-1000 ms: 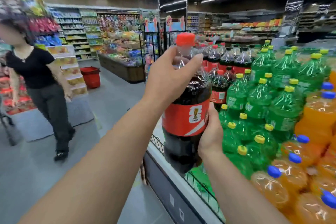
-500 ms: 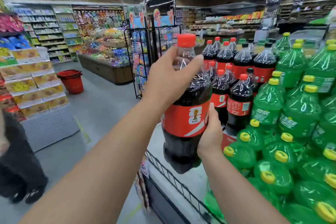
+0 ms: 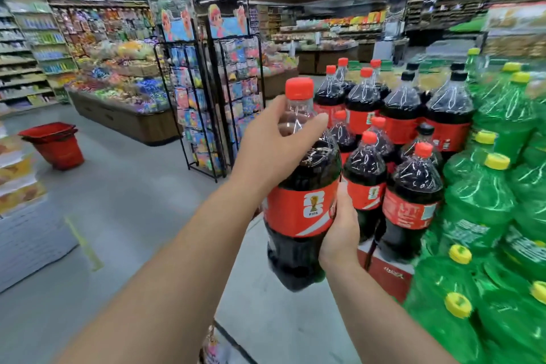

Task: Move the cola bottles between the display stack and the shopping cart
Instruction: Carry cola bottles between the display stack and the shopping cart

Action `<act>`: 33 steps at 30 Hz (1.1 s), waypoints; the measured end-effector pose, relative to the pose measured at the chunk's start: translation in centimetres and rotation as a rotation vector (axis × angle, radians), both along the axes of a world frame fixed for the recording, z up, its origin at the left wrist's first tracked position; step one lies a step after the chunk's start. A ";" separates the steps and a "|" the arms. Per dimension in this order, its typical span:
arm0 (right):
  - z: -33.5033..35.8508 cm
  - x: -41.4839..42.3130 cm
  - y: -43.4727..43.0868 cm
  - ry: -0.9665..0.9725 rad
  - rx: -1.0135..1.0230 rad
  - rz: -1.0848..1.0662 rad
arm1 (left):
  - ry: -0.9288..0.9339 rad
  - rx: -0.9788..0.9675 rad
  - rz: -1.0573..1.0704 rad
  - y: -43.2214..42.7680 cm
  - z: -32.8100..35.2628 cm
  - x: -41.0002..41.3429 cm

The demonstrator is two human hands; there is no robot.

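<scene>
Beside display stack [image 3: 409, 124]: full cola bottle [image 3: 301, 213], likely heavy and slick. Left hand [image 3: 274, 147] clamps its shoulder, right hand [image 3: 339, 233] wraps the label.

Cola bottle [image 3: 301, 183]: dark liquid, red cap, red label; green bottles [image 3: 484, 210], yellow caps.

A: What can't be made out?

B: The right hand [image 3: 339, 233] has its fingers hidden behind the held cola bottle [image 3: 301, 213]. The left hand [image 3: 274, 144] covers the bottle's shoulder.

A: And nearby?

B: The green bottles [image 3: 484, 210] are smeared, and the right edge cuts them off. Print on the red case [image 3: 390, 275] is illegible.
</scene>
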State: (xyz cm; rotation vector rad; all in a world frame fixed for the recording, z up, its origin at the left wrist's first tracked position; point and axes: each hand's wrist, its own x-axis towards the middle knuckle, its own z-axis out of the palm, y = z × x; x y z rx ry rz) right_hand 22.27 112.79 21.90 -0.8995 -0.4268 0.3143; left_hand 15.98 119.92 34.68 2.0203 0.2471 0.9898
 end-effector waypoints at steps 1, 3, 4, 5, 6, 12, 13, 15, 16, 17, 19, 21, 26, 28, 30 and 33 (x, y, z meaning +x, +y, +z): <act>-0.3 0.7 0.8 0.006 0.000 -0.019 | -0.002 -0.005 -0.017 0.9 -0.2 0.8; -0.9 2.1 2.7 0.017 -0.016 -0.083 | 0.003 -0.017 -0.058 3.3 -0.9 2.7; -1.4 2.8 3.6 0.024 -0.022 -0.114 | 0.014 -0.022 -0.079 4.2 -1.3 3.6; -1.7 3.3 4.0 0.027 -0.021 -0.131 | 0.023 -0.025 -0.094 4.8 -1.6 4.1; -2.1 4.0 4.8 0.033 -0.019 -0.159 | 0.030 -0.033 -0.119 5.7 -2.0 4.9; -4.8 8.0 10.5 0.096 0.015 -0.385 | 0.058 -0.072 -0.299 11.7 -4.3 11.1; -5.3 8.7 11.3 0.110 0.021 -0.408 | 0.065 -0.070 -0.327 12.5 -4.8 12.1; -6.2 10.0 12.5 0.125 0.036 -0.435 | 0.071 -0.071 -0.379 14.0 -5.7 13.8; -6.7 10.7 13.0 0.122 0.047 -0.444 | 0.068 -0.067 -0.406 14.6 -6.1 14.6; -7.1 11.3 13.4 0.118 0.056 -0.455 | 0.063 -0.069 -0.426 15.1 -6.6 15.4; -8.0 12.4 14.0 0.125 0.053 -0.499 | 0.048 -0.083 -0.447 15.8 -7.6 16.9; -8.8 13.5 14.4 0.126 0.025 -0.559 | 0.037 -0.085 -0.478 16.4 -8.5 18.4; -9.9 15.7 14.8 0.152 -0.097 -0.602 | 0.038 -0.139 -0.524 17.6 -10.7 21.7; -10.3 16.6 14.8 0.235 -0.187 -0.634 | 0.034 -0.169 -0.539 17.8 -11.7 23.1; -10.7 17.1 14.6 0.315 -0.283 -0.629 | 0.021 -0.169 -0.551 17.7 -12.4 24.1; -11.0 17.6 14.9 0.466 -0.375 -0.619 | 0.021 -0.150 -0.572 17.4 -13.5 25.6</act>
